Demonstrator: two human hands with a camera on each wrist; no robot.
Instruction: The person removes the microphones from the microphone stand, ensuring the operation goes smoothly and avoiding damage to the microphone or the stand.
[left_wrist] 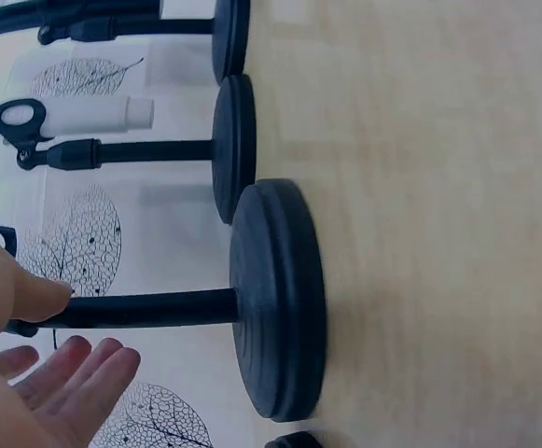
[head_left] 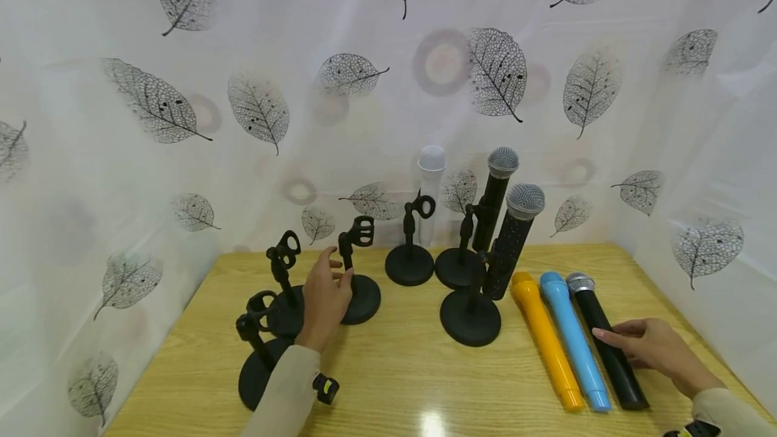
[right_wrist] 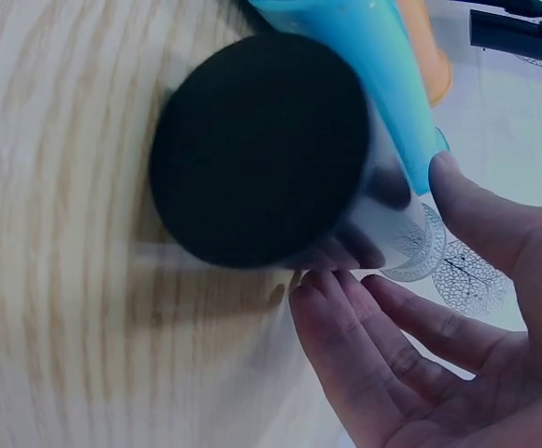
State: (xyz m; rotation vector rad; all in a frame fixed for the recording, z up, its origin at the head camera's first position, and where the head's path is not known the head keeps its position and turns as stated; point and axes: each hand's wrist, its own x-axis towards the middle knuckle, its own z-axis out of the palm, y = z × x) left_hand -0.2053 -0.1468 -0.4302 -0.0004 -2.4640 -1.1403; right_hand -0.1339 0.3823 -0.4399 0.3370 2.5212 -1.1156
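My left hand (head_left: 328, 299) is at the pole of a black microphone stand (head_left: 362, 299) with an unfilled clip. In the left wrist view its thumb (left_wrist: 42, 297) lies along the pole, while the other fingers spread loosely below. My right hand (head_left: 662, 353) is beside a black microphone (head_left: 597, 312) with a silver head, lying on the table. Seen from its butt end (right_wrist: 261, 149), that microphone has my fingertips (right_wrist: 322, 303) right at its side and my thumb across from them, not wrapped round it. A blue microphone (head_left: 573, 339) and an orange one (head_left: 546, 339) lie parallel to it.
Two bare stands (head_left: 257, 373) (head_left: 285, 312) are left of my left hand. Two dark microphones (head_left: 512, 241) (head_left: 493, 201) lean in stands near centre right. A white microphone (head_left: 432, 170) is upright behind another stand (head_left: 409, 265). A leaf-print curtain (head_left: 364, 120) borders the wooden table (head_left: 388, 369).
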